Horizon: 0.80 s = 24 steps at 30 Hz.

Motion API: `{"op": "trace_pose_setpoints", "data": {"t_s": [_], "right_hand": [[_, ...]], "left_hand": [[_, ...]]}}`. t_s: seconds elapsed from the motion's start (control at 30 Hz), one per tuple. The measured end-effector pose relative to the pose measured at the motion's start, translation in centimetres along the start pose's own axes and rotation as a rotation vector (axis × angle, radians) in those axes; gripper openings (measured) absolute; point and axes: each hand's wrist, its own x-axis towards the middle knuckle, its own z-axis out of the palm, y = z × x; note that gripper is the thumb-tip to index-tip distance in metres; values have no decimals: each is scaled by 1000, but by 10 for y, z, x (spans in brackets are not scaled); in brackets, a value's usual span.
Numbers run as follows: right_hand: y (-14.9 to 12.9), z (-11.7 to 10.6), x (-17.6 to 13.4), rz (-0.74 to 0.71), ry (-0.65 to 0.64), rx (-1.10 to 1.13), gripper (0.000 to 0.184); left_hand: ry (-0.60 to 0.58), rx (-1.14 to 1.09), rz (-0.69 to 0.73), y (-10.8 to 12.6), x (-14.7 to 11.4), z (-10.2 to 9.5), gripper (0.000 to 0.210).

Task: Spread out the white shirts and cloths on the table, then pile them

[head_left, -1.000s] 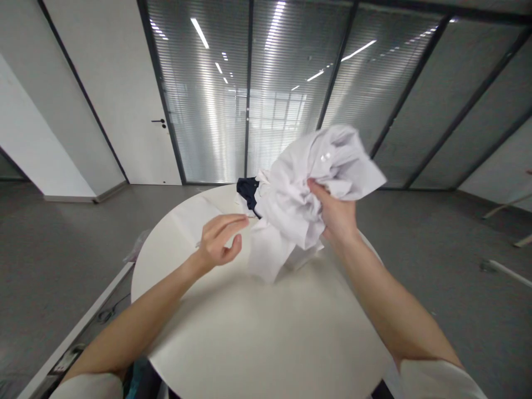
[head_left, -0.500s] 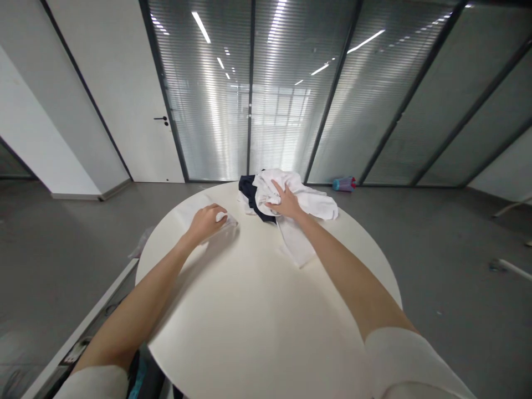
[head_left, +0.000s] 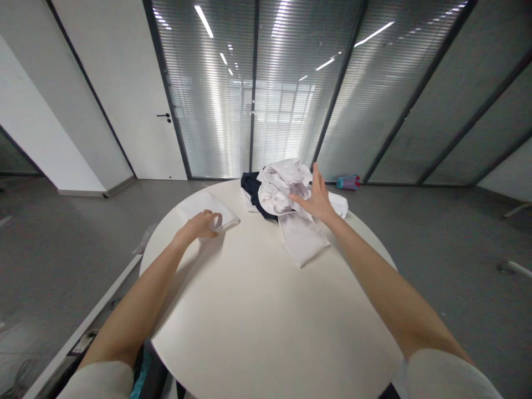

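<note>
My left hand (head_left: 203, 224) is at the left of the round white table, beside a flat white cloth (head_left: 226, 215). Its fingers curve with a gap between them and the thumb, and nothing shows in its grip. Against the right side of a crumpled heap of white cloth (head_left: 280, 185) rests my right hand (head_left: 318, 200), thumb and fingers spread wide. From under the heap a dark navy cloth (head_left: 251, 185) sticks out at the left. A white cloth flap (head_left: 303, 241) hangs out of the heap toward me.
The round white table (head_left: 266, 316) stands before a glass partition with blinds (head_left: 282, 100). A blue and pink container (head_left: 348, 182) lies on the floor behind it. At the left are a white door (head_left: 137, 94) and a clear plastic bag (head_left: 145, 238) near the table edge.
My left hand has let go of the white cloth, which now lies flatter. My right hand has slid right from the top of the heap to its side, and the heap has bunched up.
</note>
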Motion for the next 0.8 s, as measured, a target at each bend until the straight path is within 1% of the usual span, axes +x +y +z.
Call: {"op": "trace_pose_setpoints", "data": {"t_s": [0.07,0.1,0.13,0.17,0.2,0.23,0.3,0.37,0.43,0.47,0.53,0.57,0.63,0.7,0.73,0.8], "right_hand": [[-11,-9,-19,-93,91,14,106],[-18,-13,-30,-145,109,31,97],[-26,-18,-41,-194,105,53,89],[-34,-22,-52,-236,74,82,82],[-42,-25,-62,-269,12,113,76],[-51,-29,-72,-293,-76,142,72],[-66,-34,-90,-321,-309,177,65],[-79,-36,-104,-345,-569,185,58],[-87,-32,-116,-368,-780,188,55],[-90,-28,-121,-375,-857,193,56],[-94,-18,-129,-368,-940,206,60],[-96,-14,-133,-356,-953,214,62],[-100,-7,-140,-329,-946,241,67],[-105,-6,-146,-300,-944,298,70],[-108,-7,-149,-287,-961,345,70],[-116,-10,-154,-261,-1045,482,69]], "left_hand": [[-57,107,30,4,-1,-5,60],[-76,153,42,8,-3,-8,56],[-83,185,49,13,-5,-11,54],[-88,209,60,19,-10,-13,53],[-90,225,84,25,-17,-14,52],[-95,230,125,32,-26,-16,52],[-118,195,254,42,-51,-16,54],[-145,60,374,47,-80,-14,54],[-123,-198,404,47,-106,-7,49],[-79,-361,372,45,-116,-3,47],[63,-728,220,41,-127,6,50],[134,-913,109,38,-129,11,54],[210,-1232,-123,32,-127,17,66],[224,-1420,-288,29,-121,19,81],[235,-1460,-337,29,-118,20,87],[279,-1478,-398,30,-114,19,94]]}}
